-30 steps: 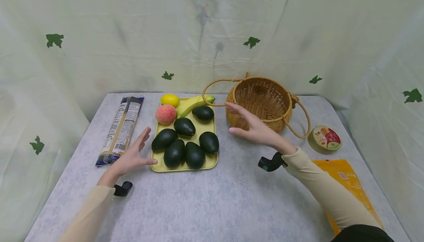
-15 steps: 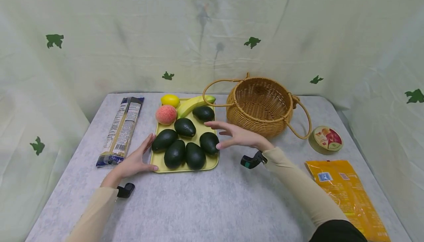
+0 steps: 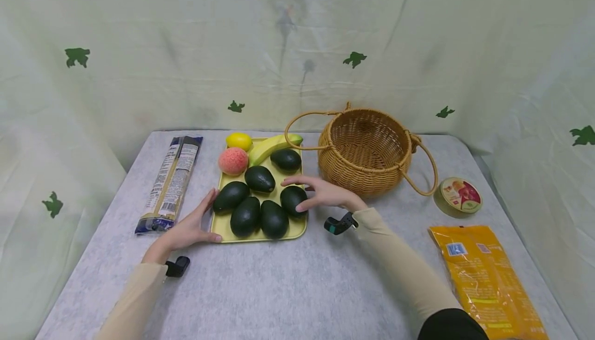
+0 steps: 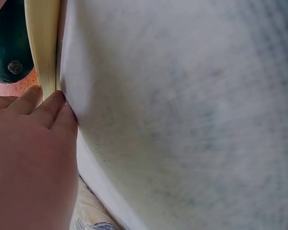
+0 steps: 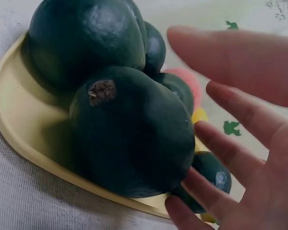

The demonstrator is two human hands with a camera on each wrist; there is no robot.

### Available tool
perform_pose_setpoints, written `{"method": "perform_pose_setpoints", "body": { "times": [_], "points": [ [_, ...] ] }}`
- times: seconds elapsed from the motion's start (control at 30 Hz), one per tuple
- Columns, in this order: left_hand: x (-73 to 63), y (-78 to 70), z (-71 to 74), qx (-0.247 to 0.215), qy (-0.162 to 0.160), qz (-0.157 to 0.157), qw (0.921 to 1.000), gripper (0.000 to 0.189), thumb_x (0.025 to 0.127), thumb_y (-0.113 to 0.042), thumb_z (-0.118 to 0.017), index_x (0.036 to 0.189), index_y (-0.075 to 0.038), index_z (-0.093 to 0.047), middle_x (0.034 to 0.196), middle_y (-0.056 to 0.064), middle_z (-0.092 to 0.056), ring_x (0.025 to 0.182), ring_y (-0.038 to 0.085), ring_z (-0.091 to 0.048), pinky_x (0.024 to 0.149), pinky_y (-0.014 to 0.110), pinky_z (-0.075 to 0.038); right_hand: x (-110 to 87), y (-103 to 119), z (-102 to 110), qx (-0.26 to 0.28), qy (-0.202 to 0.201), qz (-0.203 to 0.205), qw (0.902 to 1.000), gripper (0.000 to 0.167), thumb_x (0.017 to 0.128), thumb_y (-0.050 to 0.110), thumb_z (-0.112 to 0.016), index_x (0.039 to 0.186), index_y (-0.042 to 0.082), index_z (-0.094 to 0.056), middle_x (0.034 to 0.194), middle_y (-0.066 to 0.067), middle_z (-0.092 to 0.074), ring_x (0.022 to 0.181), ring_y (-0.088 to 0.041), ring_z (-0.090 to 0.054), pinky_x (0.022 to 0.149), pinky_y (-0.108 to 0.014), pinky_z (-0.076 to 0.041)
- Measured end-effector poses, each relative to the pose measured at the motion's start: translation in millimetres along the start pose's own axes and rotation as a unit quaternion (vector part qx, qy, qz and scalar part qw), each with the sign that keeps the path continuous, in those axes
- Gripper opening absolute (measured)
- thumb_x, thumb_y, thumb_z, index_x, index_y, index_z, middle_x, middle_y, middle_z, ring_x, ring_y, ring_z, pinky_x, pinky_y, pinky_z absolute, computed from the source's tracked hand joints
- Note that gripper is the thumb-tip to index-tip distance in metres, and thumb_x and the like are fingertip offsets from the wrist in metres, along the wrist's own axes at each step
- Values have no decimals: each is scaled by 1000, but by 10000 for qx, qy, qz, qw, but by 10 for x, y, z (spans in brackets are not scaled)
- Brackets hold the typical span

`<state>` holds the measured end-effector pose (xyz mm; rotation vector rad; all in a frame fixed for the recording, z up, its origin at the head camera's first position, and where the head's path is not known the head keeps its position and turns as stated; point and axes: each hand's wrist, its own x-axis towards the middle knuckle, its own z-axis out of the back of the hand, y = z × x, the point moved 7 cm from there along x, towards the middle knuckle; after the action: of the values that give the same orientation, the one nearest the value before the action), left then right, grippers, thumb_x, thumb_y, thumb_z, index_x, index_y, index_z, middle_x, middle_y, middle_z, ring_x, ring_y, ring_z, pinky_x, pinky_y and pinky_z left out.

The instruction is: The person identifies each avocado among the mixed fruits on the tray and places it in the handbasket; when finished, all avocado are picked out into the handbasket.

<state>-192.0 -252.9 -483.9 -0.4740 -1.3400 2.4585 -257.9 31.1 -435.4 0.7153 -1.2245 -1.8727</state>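
A yellow tray [image 3: 283, 234] holds several dark green avocados, a banana [image 3: 267, 149], a peach [image 3: 233, 161] and a lemon [image 3: 239, 140]. My left hand [image 3: 186, 227] rests against the tray's left side, thumb by the front corner; in the left wrist view its fingertips [image 4: 53, 103] touch the rim. Over the tray's right edge, my right hand [image 3: 325, 194] spreads its fingers and thumb about the rightmost avocado [image 3: 292, 200]. In the right wrist view the thumb stands off that avocado [image 5: 129, 134], while the fingers lie close beside it; contact is unclear.
Right of the tray stands a wicker basket [image 3: 332, 167], its left handle reaching over the tray's back corner. A round tin [image 3: 457, 197] and an orange packet [image 3: 492, 278] lie further right. At the left lies a long blue-ended packet [image 3: 172, 182].
My right hand has moved left and down from in front of the basket to the rightmost avocado. My left hand has shifted right, up to the tray's edge.
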Motion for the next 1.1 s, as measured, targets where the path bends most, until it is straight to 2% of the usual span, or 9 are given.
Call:
{"method": "perform_pose_setpoints", "body": {
  "times": [0.13,0.23,0.43,0.6,0.77,0.83,0.97,1.1],
  "points": [
    [1,11,-1,20,-14,-9,10000,121,73,-17,-84,153,-5,5,158,20,-4,143,38,-4,112,29,-2,45,-52,-37,-199,14,-203,9996,65,82,12,-76,141,12,-48,149,-5,-38,136,-13,-30,108,-44,-27],
    [1,19,-1,19,-25,-14,10000,120,72,-17,-84,153,-5,4,158,20,-4,143,37,-5,113,32,-2,72,-57,-72,-453,93,-325,9984,65,81,13,-77,140,12,-49,148,-8,-37,135,-17,-31,109,-40,-27],
    [5,18,1,-7,-35,-7,10000,120,72,-17,-84,153,-6,3,158,19,-5,143,37,-4,113,38,-2,93,-44,-108,-842,129,-524,9950,64,79,13,-78,137,12,-52,140,-4,-44,126,-18,-38,104,-35,-31],
    [4,14,0,-5,-46,-26,10000,119,73,-17,-84,153,-6,3,158,19,-5,143,37,-5,114,39,-2,77,-82,-72,-471,-98,-718,9963,62,77,9,-78,134,14,-54,134,-1,-48,119,-17,-43,100,-35,-35],
    [4,12,-2,-34,-35,-59,10000,118,73,-16,-84,153,-6,3,158,18,-4,143,37,-4,113,40,-2,29,-73,20,53,-411,-661,9970,60,77,11,-77,132,19,-55,133,5,-51,121,-25,-44,98,-41,-38],
    [5,18,-2,-44,-34,-31,10000,119,73,-16,-84,154,-7,3,158,18,-4,143,36,-3,112,43,-1,14,-40,52,203,-477,-540,9972,60,78,11,-77,133,19,-55,134,5,-51,124,-29,-42,100,-44,-37],
    [9,27,-8,-25,-23,14,10000,120,72,-17,-85,153,-6,3,158,18,-4,143,36,-2,112,55,-1,-10,52,101,497,-499,-301,9971,59,80,12,-76,134,19,-54,135,5,-50,125,-29,-43,99,-47,-36],
    [8,37,-12,10,-22,40,10000,120,72,-18,-85,153,-5,2,159,18,-3,143,37,-2,110,60,-2,-39,129,148,716,-502,-270,9958,59,80,16,-76,134,24,-53,137,6,-47,127,-27,-42,100,-47,-36]
  ]
}}
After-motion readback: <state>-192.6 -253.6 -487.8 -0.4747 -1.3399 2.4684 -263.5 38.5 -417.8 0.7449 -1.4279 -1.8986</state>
